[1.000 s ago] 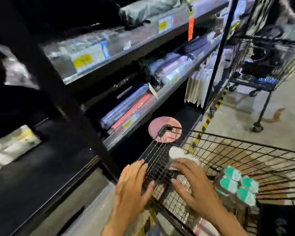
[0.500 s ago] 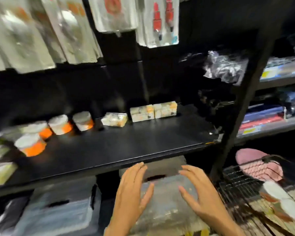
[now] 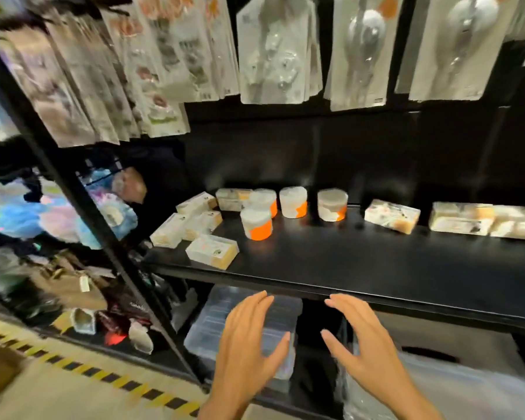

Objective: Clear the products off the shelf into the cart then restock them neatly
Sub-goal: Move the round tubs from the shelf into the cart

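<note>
1. Left hand (image 3: 249, 344) spread, fingers straight and apart, holding nothing; held just below the front edge of the black shelf (image 3: 361, 268).
2. Right hand (image 3: 364, 347) likewise spread and empty, fingertips near the shelf lip, thumb pointing toward the left hand.
3. Products sit on the shelf beyond the fingertips: four round tubs with orange labels (image 3: 256, 223) ahead of the left fingers, one in front of the other three.
4. Small rectangular boxes (image 3: 212, 251) cluster to the left of the tubs; longer wrapped packs (image 3: 392, 216) lie along the back, past the right fingers.
5. Clear plastic bin (image 3: 222, 325) under the left palm, one level down.
6. Blister-packed goods (image 3: 278, 50) hang above; blurred.
</note>
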### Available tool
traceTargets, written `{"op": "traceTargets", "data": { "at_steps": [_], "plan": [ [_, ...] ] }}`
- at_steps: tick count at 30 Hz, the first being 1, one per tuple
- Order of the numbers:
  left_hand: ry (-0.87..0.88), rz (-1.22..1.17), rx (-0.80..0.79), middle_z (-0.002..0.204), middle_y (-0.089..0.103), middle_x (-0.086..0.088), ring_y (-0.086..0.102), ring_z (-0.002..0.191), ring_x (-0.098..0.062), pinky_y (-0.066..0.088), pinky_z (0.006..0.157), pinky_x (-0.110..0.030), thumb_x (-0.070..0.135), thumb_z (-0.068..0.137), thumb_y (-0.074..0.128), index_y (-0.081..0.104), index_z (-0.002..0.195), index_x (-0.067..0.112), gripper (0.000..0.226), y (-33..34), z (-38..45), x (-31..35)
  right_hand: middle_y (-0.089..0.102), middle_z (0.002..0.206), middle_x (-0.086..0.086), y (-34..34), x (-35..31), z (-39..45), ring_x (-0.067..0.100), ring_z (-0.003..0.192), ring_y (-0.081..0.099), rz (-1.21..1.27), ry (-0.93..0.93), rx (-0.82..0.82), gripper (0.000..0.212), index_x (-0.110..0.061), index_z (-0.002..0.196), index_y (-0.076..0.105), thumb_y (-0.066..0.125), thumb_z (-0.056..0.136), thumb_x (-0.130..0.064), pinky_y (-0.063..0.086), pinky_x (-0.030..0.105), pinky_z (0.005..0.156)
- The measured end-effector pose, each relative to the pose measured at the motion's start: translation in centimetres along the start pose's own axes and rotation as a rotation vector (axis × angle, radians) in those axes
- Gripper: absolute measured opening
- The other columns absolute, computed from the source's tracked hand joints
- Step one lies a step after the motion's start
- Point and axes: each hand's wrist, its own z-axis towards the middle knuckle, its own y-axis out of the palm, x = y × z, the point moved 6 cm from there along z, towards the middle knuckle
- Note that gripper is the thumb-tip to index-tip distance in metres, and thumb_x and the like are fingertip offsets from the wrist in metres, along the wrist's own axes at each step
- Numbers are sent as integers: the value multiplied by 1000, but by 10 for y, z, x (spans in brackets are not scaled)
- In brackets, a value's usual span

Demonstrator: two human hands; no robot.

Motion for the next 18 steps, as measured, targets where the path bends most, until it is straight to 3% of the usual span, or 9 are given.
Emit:
{"op": "traceTargets", "data": {
  "at_steps": [4, 6, 8, 11, 14, 18],
  "plan": [
    [-86, 6, 25, 137, 50, 7, 40, 127, -6, 36, 103, -30, 53, 83, 53, 52, 131, 19, 59, -21, 3, -46, 38, 133, -31, 36, -17, 33, -12, 130, 29, -12, -28, -78, 47, -45, 125, 44, 41, 82, -62, 19, 2, 101],
    [-153, -40, 41, 140, 43, 16, 35, 130, -2, 31, 106, -25, 56, 81, 51, 47, 134, 27, 60, -25, 6, -65, 36, 134, -32, 53, -19, 50, -13, 130, 28, -13, -38, -118, 45, -50, 124, 39, 40, 81, -64, 15, -2, 99],
    [-202, -86, 48, 139, 34, 26, 29, 131, 5, 23, 109, -15, 58, 80, 49, 38, 134, 36, 60, -25, 14, -85, 37, 134, -32, 70, -19, 69, -13, 129, 29, -8, -46, -148, 45, -50, 124, 39, 39, 81, -64, 20, 3, 100],
    [-216, -114, 66, 136, 39, 24, 32, 128, 8, 20, 105, -5, 52, 81, 54, 42, 133, 33, 58, -24, 40, -114, 38, 132, -31, 91, -12, 104, -11, 127, 34, 13, -33, -153, 45, -49, 123, 41, 41, 80, -63, 29, 14, 100],
    [-244, -143, 47, 137, 39, 23, 31, 129, 6, 25, 106, -11, 52, 82, 54, 40, 136, 33, 60, -12, 75, -144, 36, 130, -34, 104, 0, 145, -14, 125, 33, 14, 0, -143, 41, -52, 120, 40, 46, 80, -60, 28, 11, 98],
    [-234, -158, 22, 135, 43, 19, 39, 126, 1, 37, 106, -29, 56, 79, 51, 43, 134, 30, 62, 4, 125, -176, 40, 127, -31, 114, 20, 197, -14, 120, 37, 53, 95, -98, 41, -44, 121, 46, 64, 86, -34, 30, 2, 91]
  ]
}}
